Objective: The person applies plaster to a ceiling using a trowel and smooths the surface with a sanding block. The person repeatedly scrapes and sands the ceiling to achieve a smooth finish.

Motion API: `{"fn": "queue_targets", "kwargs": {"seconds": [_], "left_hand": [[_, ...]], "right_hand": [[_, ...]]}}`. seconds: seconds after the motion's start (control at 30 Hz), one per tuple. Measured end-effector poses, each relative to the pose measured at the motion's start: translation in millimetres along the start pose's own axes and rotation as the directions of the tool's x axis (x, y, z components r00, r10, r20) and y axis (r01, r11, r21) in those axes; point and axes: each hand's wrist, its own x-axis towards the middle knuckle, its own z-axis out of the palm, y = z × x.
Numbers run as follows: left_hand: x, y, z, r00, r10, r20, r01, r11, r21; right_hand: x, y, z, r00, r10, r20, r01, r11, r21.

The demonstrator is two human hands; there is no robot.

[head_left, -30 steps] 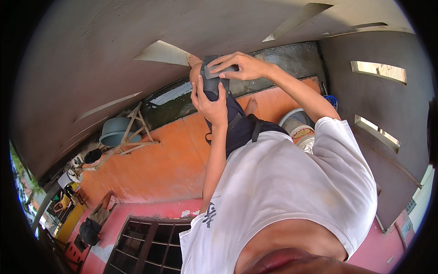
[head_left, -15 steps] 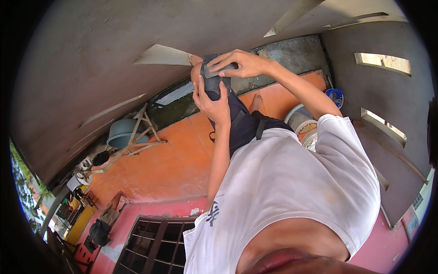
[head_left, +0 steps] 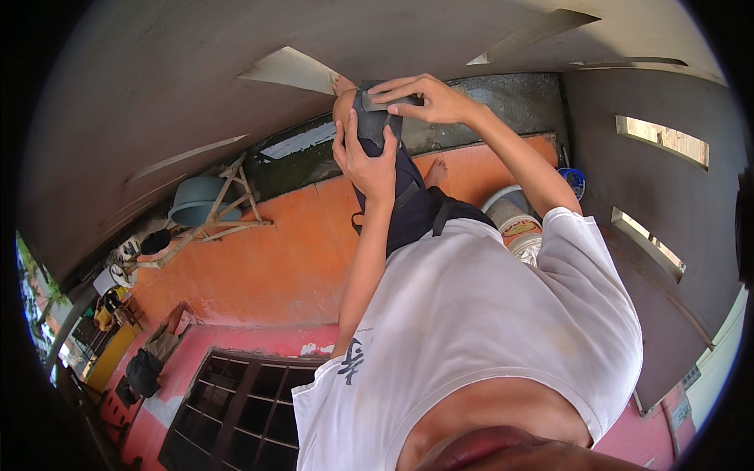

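Observation:
A dark grey piece [head_left: 369,129] with a smooth face lies over my raised knee, in front of dark trousers; its kind I cannot make out. My left hand [head_left: 369,169] grips it from below, thumb on one edge and fingers on the other. Above, my right hand [head_left: 432,98] presses a thin, flat grey piece [head_left: 377,100] against its upper part, fingers laid along the top and thumb beneath. Part of that flat piece is hidden under the fingers.
A grey-green basin [head_left: 196,200] stands by a wooden frame [head_left: 224,212] at the left. Buckets [head_left: 514,224] are close by my right side, a blue container [head_left: 573,182] beyond. Slotted grey walls [head_left: 644,102] enclose the orange floor [head_left: 275,267]. Another person [head_left: 165,341] is at the lower left.
The view has shifted slightly. My right hand and the flat piece have slid a little over the dark grey piece; my left hand keeps its grip.

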Motion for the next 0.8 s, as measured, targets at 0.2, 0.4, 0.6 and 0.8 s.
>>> {"fn": "queue_targets", "kwargs": {"seconds": [0.2,0.4,0.6,0.8], "left_hand": [[0.1,-1.0,-0.1,0.998,-0.068,-0.001,0.068,0.998,-0.018],[5.4,1.8,-5.5,0.999,-0.028,0.018,0.028,0.999,0.021],[7.5,-4.2,-5.8,1.0,-0.02,-0.014,0.021,0.999,0.027],[8.3,-2.8,-5.5,1.0,-0.025,-0.009,0.026,0.999,0.022]], "right_hand": [[3.8,8.3,1.6,1.0,0.028,-0.008,-0.027,0.999,0.019],[6.4,0.6,1.1,1.0,0.018,0.011,-0.018,0.999,0.032],[8.4,-9.2,4.8,0.999,-0.004,0.049,0.002,0.999,0.049],[13.5,-18.8,6.2,0.999,-0.025,0.042,0.028,0.997,-0.067]]}}
